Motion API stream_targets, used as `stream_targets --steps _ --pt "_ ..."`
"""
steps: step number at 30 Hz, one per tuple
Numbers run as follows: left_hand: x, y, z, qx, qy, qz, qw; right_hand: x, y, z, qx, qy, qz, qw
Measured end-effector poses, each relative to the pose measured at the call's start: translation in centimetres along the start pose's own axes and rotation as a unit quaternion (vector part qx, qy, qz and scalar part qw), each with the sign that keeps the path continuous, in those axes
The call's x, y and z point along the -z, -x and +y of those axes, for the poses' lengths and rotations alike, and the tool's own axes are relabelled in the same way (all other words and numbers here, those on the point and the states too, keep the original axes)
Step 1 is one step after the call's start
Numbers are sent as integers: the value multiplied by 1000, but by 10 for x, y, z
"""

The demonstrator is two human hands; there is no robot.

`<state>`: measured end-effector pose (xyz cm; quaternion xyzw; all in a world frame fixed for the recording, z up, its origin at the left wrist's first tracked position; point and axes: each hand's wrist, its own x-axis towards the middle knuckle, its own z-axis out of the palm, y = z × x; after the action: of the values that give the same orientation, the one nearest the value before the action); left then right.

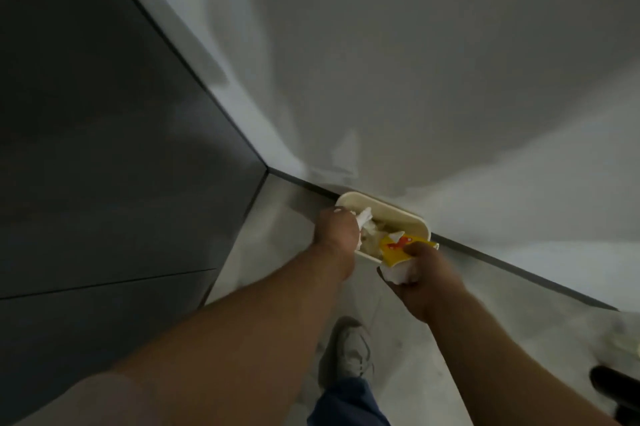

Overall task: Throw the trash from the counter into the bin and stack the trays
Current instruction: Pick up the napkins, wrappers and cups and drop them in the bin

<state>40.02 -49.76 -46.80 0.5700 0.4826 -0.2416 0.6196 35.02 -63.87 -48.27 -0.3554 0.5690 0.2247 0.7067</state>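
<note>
Forearms, two, bare, reaching forward from the camera. Below them: grey shoe (351, 351) and blue trouser leg (346, 401) on pale floor (450, 339). Beige tray (388, 209), the landmark, sits over the dark skirting (519, 269) where floor meets white wall (415, 62); dark panel (104, 148) well to its left. Left hand (336, 235), grip closed on the tray's left end, white napkin (468, 217) beside its fingers. Right hand (427, 268), grip closed on yellow wrapper (394, 250) and white paper (398, 273), at the tray's near right corner.

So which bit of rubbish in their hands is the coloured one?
The yellow packet with red print, pinched in the right hand. The crumpled paper in the left hand is plain white.
</note>
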Motion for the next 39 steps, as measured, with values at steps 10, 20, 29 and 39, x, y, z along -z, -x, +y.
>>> stream_targets --steps 10,20,29,39 --pt "-19 -85 -36 -28 -22 -71 997 -17 -108 -12 -14 -26 -24 999" --pt "33 -9 6 -118 20 -81 989 -66 -7 -2 157 153 -11 976" --pt "140 235 139 -234 119 -149 953 -157 285 -39 411 360 -146 825" --pt "354 418 156 -359 173 -57 915 -250 505 19 499 460 -331 656"
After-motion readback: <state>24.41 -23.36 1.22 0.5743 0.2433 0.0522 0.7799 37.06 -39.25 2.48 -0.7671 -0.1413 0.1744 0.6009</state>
